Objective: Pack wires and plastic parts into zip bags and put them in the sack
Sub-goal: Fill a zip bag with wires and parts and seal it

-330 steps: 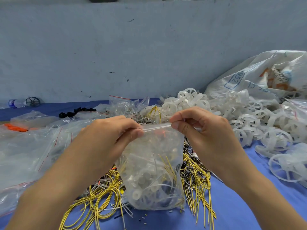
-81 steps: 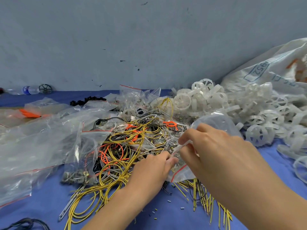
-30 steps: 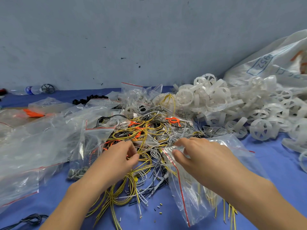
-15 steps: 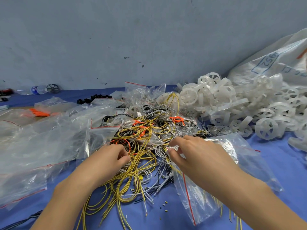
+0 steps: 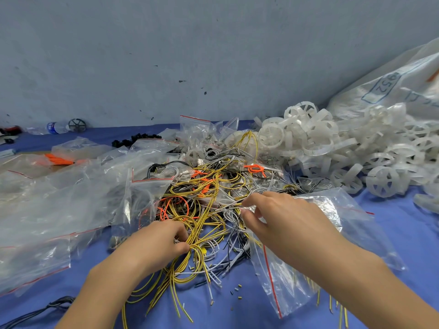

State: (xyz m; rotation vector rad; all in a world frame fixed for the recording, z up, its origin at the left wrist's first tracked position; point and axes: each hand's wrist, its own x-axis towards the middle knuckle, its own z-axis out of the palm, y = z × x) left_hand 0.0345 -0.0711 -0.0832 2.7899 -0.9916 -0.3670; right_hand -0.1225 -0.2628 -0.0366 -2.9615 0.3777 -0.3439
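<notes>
A tangle of yellow, grey, black and orange wires (image 5: 213, 198) lies in the middle of the blue surface. My left hand (image 5: 156, 241) grips a bunch of yellow wires (image 5: 190, 262) at the near edge of the tangle. My right hand (image 5: 280, 222) pinches the mouth of an empty clear zip bag (image 5: 351, 222) with a red seal line, which lies flat to the right of the wires. White plastic wheel parts (image 5: 332, 153) are heaped at the back right. The white woven sack (image 5: 392, 91) leans on the wall at the far right.
Several clear zip bags (image 5: 47, 205) are spread over the left side, one holding orange wires (image 5: 59, 159). Small black parts (image 5: 133, 140) sit at the back. A water bottle (image 5: 53, 127) lies by the grey wall. Black cable (image 5: 35, 312) lies at the near left.
My left hand has pulled a bunch of yellow wires toward me out of the tangle. My right hand holds the bag mouth in about the same place.
</notes>
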